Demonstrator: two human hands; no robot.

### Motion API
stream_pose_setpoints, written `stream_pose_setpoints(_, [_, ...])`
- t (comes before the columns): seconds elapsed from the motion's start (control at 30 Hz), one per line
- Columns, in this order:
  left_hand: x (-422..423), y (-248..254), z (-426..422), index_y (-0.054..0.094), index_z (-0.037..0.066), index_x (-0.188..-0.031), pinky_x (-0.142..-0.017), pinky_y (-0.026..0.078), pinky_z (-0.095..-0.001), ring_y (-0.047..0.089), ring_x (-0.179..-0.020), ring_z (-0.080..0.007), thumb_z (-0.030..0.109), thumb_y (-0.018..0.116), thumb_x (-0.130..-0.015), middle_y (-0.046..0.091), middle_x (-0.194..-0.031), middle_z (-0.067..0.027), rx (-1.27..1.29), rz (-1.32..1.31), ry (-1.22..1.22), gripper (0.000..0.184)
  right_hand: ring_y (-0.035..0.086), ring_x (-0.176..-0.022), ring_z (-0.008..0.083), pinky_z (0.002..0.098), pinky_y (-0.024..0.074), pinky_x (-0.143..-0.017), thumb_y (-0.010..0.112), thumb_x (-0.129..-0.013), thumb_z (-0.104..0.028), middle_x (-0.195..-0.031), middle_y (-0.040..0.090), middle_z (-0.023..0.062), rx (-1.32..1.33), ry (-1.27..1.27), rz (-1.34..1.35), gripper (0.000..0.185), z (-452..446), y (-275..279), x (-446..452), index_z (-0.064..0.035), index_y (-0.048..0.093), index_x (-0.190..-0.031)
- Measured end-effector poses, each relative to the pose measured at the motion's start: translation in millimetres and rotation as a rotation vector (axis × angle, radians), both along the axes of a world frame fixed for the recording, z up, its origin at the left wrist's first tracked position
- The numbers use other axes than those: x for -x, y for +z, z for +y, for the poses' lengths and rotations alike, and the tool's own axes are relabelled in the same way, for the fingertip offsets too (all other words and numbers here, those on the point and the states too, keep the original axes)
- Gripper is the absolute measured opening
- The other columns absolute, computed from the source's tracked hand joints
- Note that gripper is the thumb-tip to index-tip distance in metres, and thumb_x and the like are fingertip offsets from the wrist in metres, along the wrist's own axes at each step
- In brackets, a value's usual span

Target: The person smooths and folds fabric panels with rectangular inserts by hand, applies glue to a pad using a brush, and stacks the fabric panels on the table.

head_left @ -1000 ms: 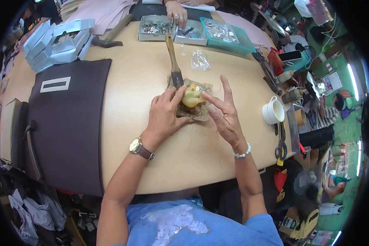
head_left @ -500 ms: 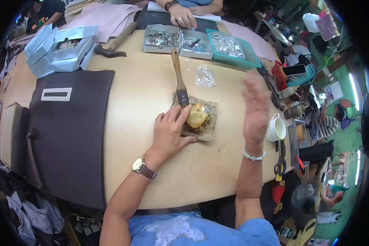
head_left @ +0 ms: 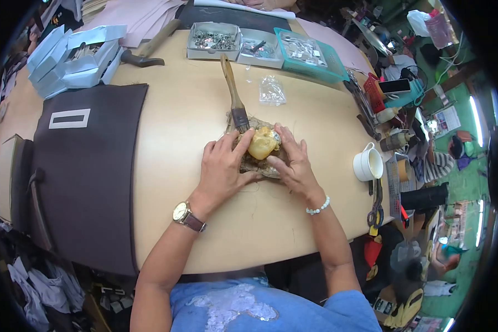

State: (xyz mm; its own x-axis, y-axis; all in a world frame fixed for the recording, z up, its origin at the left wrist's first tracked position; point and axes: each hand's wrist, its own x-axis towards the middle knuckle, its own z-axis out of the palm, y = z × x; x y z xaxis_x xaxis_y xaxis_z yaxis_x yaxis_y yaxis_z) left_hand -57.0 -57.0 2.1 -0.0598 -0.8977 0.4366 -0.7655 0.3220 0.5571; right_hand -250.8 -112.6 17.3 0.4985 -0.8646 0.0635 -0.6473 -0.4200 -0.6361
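Note:
A rounded, glossy yellowish lump [head_left: 263, 143] sits on a stained, crusted piece of board [head_left: 253, 165] near the middle of the table. At its left, my left hand [head_left: 222, 164] rests with fingers apart, fingertips by the lump and the brush bristles, thumb along the board's lower edge. My right hand [head_left: 297, 166] is at the lump's right side, thumb and fingers spread around its edge; whether they press on it I cannot tell. A flat brush [head_left: 233, 91] with a wooden handle lies with its dark bristles on the board, just above my left fingers.
Beyond the brush are a small clear plastic bag [head_left: 272, 90], a box of metal pieces [head_left: 213, 56] and a teal tray [head_left: 337, 74]. A hammer [head_left: 144, 60] lies at back left, near a dark sheet [head_left: 88, 182]. A white cup [head_left: 365, 165] stands right. Another person's hands [head_left: 260, 4] show at the far edge.
My right hand has come down and left from above the table's right side to the yellowish lump. My left hand stays beside it. The other person's hands have drawn back from the boxes.

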Motion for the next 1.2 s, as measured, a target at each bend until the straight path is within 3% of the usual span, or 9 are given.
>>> stream_pose_setpoints(0.13, [3.6, -0.2, -0.1, 0.045, 0.010, -0.132, -0.090, 0.039, -0.0397, 0.054, -0.101, -0.0286, 0.033, 0.082, -0.056, 0.052, -0.115, -0.0135, 0.021, -0.006, 0.003, 0.088, 0.022, -0.136, 0.0352, 0.0650, 0.0103, -0.103, 0.054, -0.076, -0.066, -0.145, 0.032, 0.0119, 0.289, -0.068, 0.499, 0.085, -2.2, -1.3, 6.7, -0.0110, 0.037, -0.139])
stream_pose_setpoints(0.43, [4.8, -3.0, 1.4, 0.045, 0.009, -0.132, -0.086, 0.039, -0.0398, 0.053, -0.098, -0.0300, 0.039, 0.079, -0.059, 0.053, -0.110, -0.0156, 0.057, -0.032, 0.020, 0.086, 0.018, -0.137, 0.0363, 0.0604, 0.0090, -0.106, 0.053, -0.071, -0.069, -0.148, 0.024, 0.0126, 0.625, 0.138, 0.739, 0.089, 10.2, 20.2, -5.6, 0.0029, 0.051, -0.123])
stream_pose_setpoints(0.53, [6.7, -1.0, 1.2, 0.045, 0.010, -0.132, -0.086, 0.039, -0.0403, 0.053, -0.098, -0.0301, 0.040, 0.079, -0.060, 0.053, -0.110, -0.0151, 0.044, -0.036, 0.024, 0.085, 0.015, -0.138, 0.0350, 0.0616, 0.0066, -0.106, 0.055, -0.071, -0.068, -0.150, 0.018, 0.0142, 0.642, 0.206, 0.567, 0.086, 39.9, 5.9, -3.9, 0.0034, 0.056, -0.118])
stream_pose_setpoints(0.7, [5.2, -5.1, 0.4, 0.045, 0.010, -0.132, -0.087, 0.038, -0.0412, 0.053, -0.098, -0.0300, 0.040, 0.079, -0.060, 0.053, -0.110, -0.0141, 0.039, -0.013, 0.022, 0.085, 0.005, -0.139, 0.0396, 0.0681, 0.0016, -0.100, 0.058, -0.071, -0.067, -0.151, 0.008, 0.0215, 0.634, 0.061, 0.444, 0.076, 47.2, 6.7, 3.5, -0.0222, 0.050, -0.132])
stream_pose_setpoints(0.8, [4.8, -5.0, 1.4, 0.044, 0.011, -0.132, -0.086, 0.038, -0.0408, 0.051, -0.102, -0.0274, 0.038, 0.080, -0.059, 0.053, -0.109, -0.0131, 0.044, -0.020, 0.019, 0.086, 0.005, -0.140, 0.0393, 0.0688, 0.0037, -0.100, 0.061, -0.070, -0.063, -0.150, 0.009, 0.0221, 0.645, 0.040, 0.213, 0.078, 57.0, 29.9, -9.7, -0.0207, 0.047, -0.134])
stream_pose_setpoints(0.83, [5.4, -4.9, 1.5, 0.043, 0.011, -0.132, -0.086, 0.037, -0.0406, 0.050, -0.103, -0.0260, 0.037, 0.081, -0.059, 0.052, -0.108, -0.0126, 0.049, -0.028, 0.017, 0.087, 0.007, -0.139, 0.0394, 0.0675, 0.0049, -0.101, 0.064, -0.075, -0.047, -0.150, 0.012, 0.0205, 0.654, 0.018, 0.116, 0.070, 55.0, 47.5, -12.3, -0.0214, 0.043, -0.137])
stream_pose_setpoints(0.97, [5.0, -3.4, 1.7, 0.043, 0.011, -0.133, -0.087, 0.038, -0.0405, 0.052, -0.100, -0.0293, 0.034, 0.081, -0.058, 0.053, -0.111, -0.0132, 0.064, -0.004, 0.017, 0.087, 0.013, -0.138, 0.0396, 0.0686, 0.0073, -0.102, 0.056, -0.079, -0.013, -0.149, 0.020, 0.0141, 0.816, -0.234, 0.668, 0.060, 17.3, 54.9, -7.3, -0.0232, 0.043, -0.136])
stream_pose_setpoints(1.1, [4.6, -5.2, 0.7, 0.044, 0.010, -0.133, -0.087, 0.038, -0.0399, 0.052, -0.099, -0.0288, 0.035, 0.081, -0.058, 0.053, -0.110, -0.0128, 0.082, -0.019, 0.013, 0.087, 0.017, -0.137, 0.0360, 0.0628, 0.0117, -0.106, 0.056, -0.079, -0.016, -0.149, 0.021, 0.0094, 0.844, -0.037, 1.006, 0.052, -0.3, 2.1, -11.8, -0.0120, 0.049, -0.131])
stream_pose_setpoints(1.2, [4.8, -4.8, 1.4, 0.045, 0.010, -0.132, -0.087, 0.038, -0.0395, 0.053, -0.098, -0.0283, 0.035, 0.081, -0.058, 0.053, -0.110, -0.0126, 0.064, -0.025, 0.018, 0.086, 0.018, -0.137, 0.0340, 0.0607, 0.0134, -0.107, 0.056, -0.079, -0.014, -0.149, 0.021, 0.0072, 0.864, 0.040, 1.030, 0.049, 10.5, 12.0, -6.5, -0.0052, 0.051, -0.127])
